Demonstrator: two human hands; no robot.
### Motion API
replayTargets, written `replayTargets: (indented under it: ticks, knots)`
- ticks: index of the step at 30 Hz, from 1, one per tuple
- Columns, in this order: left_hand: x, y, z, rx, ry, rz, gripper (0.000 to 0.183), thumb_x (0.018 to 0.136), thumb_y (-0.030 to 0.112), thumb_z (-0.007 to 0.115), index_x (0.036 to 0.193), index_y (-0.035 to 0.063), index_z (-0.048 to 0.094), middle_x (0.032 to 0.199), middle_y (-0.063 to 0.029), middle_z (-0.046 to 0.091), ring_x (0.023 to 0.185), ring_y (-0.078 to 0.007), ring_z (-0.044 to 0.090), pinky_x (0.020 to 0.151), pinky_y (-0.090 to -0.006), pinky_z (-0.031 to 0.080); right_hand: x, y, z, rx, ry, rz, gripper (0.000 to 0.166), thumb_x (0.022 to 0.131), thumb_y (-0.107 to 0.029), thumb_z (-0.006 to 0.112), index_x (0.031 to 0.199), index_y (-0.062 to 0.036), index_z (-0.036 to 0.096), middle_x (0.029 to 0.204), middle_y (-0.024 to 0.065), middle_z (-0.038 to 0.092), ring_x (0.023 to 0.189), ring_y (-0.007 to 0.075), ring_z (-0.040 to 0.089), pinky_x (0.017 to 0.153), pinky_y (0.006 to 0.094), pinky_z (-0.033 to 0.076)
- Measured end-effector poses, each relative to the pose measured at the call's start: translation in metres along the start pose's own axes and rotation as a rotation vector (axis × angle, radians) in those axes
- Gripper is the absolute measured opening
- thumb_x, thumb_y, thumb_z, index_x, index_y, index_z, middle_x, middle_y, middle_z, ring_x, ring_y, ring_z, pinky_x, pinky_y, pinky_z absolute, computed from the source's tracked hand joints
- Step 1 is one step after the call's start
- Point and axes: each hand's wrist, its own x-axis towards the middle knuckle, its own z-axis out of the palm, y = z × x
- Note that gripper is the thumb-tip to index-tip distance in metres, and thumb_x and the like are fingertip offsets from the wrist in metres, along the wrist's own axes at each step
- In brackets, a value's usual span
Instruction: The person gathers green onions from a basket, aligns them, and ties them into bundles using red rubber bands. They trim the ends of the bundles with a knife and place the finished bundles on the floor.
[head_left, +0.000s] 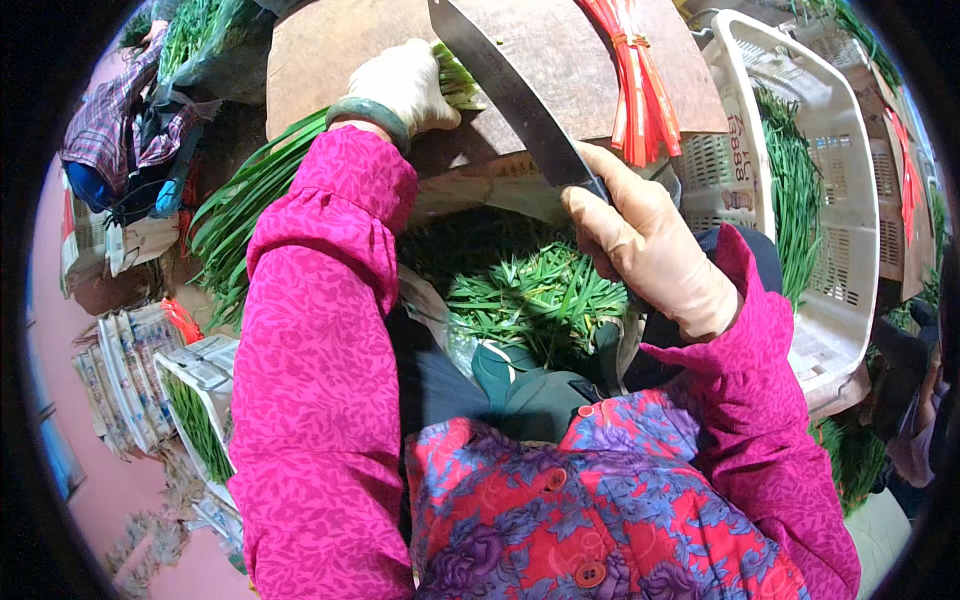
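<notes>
My left hand (401, 86), in a pale glove with a green bangle at the wrist, grips a bunch of garlic chives (255, 202) on the wooden board (330, 45). The leaves hang over the board's left edge. On the other side of the fist the pale cut ends (459, 84) stick out. My right hand (649, 240), also gloved, holds a long dark-bladed knife (514, 94) by the handle. Its blade slants up and left over the board, just right of the stems; a small gap shows between them. Below lies a heap of chive trimmings (540, 292).
Red plastic ties (641, 90) in a bundle hang over the board's front edge. At right stands a white plastic crate (840, 225) holding chives (791, 187). Folded newspapers (135, 375) and a smaller crate of greens (196, 427) are at left. Another person (112, 142) works at upper left.
</notes>
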Motion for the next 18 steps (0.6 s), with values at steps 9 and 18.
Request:
replayTargets:
  ticks: [9,18]
  knots:
    - [-0.002,0.001,-0.002,0.029,-0.022,0.066,0.060,0.062,0.035,0.078,0.106,-0.0004,0.059,0.102,-0.0231,0.067,0.097,-0.0365,0.065,0.086,-0.0414,0.052,0.026,-0.015,-0.013,-0.057,-0.019,0.160,0.032,0.099,-0.029,0.051,0.114,-0.0028,0.058,0.061,-0.0009,0.048,0.049,0.0080,0.044,0.044,0.0276,0.037]
    - [-0.003,0.000,0.003,0.067,0.021,0.140,0.059,0.061,0.034,0.078,0.106,-0.0003,0.061,0.098,-0.0220,0.068,0.094,-0.0342,0.066,0.084,-0.0407,0.053,0.094,-0.024,0.004,-0.278,-0.026,0.149,0.033,0.098,-0.036,0.048,0.107,-0.0056,0.057,0.055,-0.0003,0.047,0.044,0.0100,0.046,0.041,0.0277,0.037]
